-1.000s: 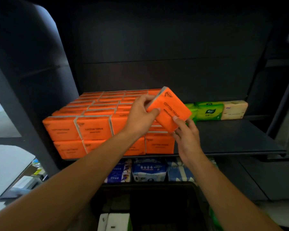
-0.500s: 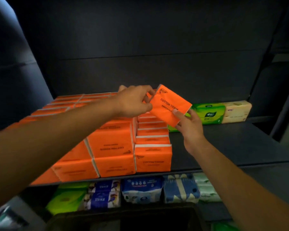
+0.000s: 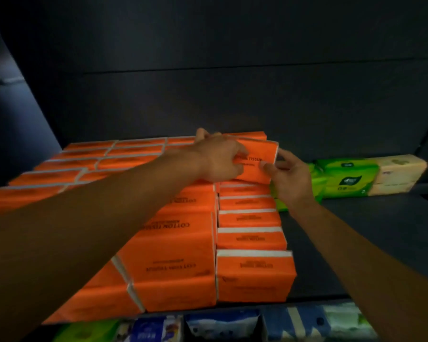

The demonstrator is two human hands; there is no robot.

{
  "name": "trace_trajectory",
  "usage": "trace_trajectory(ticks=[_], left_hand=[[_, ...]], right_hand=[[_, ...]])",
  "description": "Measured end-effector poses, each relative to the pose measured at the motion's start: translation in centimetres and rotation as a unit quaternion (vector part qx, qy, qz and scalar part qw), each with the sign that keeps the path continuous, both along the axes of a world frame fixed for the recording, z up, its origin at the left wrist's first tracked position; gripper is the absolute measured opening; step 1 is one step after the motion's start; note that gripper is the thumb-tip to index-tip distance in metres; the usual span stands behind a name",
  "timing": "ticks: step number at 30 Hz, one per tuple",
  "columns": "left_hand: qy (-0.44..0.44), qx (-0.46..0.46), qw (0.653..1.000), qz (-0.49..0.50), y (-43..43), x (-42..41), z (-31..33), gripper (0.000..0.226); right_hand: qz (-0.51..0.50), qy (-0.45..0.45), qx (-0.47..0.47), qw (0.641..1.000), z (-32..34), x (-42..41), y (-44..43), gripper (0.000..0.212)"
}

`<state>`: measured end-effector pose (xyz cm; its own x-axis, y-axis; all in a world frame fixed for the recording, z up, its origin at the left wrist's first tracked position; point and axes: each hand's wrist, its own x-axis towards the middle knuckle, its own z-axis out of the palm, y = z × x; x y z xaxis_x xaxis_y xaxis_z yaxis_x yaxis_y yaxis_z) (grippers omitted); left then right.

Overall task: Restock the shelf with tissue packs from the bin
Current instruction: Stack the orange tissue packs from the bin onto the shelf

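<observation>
An orange tissue pack [image 3: 258, 159] stands at the back of the single-layer right-hand row of orange packs [image 3: 252, 239]. My left hand [image 3: 218, 159] grips its left end, fingers curled over the top. My right hand [image 3: 288, 177] pinches its right end between thumb and fingers. To the left, a two-layer block of orange packs [image 3: 124, 159] fills the dark shelf [image 3: 356, 243]. The bin is out of view.
Green tissue packs [image 3: 344, 177] and a cream pack [image 3: 400, 174] lie at the back right of the shelf. Bare shelf surface spreads to the right of the orange row. Blue, white and green packs [image 3: 223, 327] fill the lower shelf.
Both hands carried the orange pack forward and down from a tilted pose in the air to the back of the right-hand row. The camera moved closer to the shelf.
</observation>
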<state>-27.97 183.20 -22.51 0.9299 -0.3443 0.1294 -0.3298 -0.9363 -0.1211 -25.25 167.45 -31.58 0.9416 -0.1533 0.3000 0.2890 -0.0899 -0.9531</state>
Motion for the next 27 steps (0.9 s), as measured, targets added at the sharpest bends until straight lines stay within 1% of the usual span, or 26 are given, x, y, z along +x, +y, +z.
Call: trace_trajectory(ticks=[4,6,10,12,15,18,22,27], left_hand=[[-0.017,-0.016,0.999,-0.029,0.9,1.4,-0.1,0.036],[-0.033,-0.021,0.999,-0.033,1.2,1.9,-0.2,0.032],[-0.033,-0.015,0.999,-0.027,1.2,1.9,-0.2,0.028],[-0.021,-0.012,0.999,-0.026,1.0,1.9,-0.2,0.026],[-0.014,-0.003,1.0,-0.024,0.7,1.7,-0.1,0.026],[-0.008,-0.003,1.0,-0.013,0.7,1.4,-0.1,0.026],[-0.01,-0.014,1.0,-0.005,0.6,0.5,0.1,0.025],[-0.009,-0.004,1.0,-0.01,-0.2,-2.4,1.6,0.026]], right_hand=[[0.034,-0.025,-0.041,0.998,0.2,1.2,-0.1,0.032],[0.039,-0.046,-0.081,0.995,0.0,1.5,-0.1,0.031],[0.032,-0.046,-0.183,0.982,-0.3,1.7,0.3,0.029],[0.027,-0.027,-0.214,0.976,-0.3,1.9,0.5,0.041],[0.027,0.025,-0.187,0.982,-0.1,1.9,0.4,0.035],[0.0,0.042,-0.147,0.988,-0.2,1.4,0.1,0.035],[-0.034,0.079,-0.125,0.988,0.3,0.1,-0.7,0.036],[-0.016,0.096,-0.094,0.991,1.9,-3.0,-1.9,0.024]])
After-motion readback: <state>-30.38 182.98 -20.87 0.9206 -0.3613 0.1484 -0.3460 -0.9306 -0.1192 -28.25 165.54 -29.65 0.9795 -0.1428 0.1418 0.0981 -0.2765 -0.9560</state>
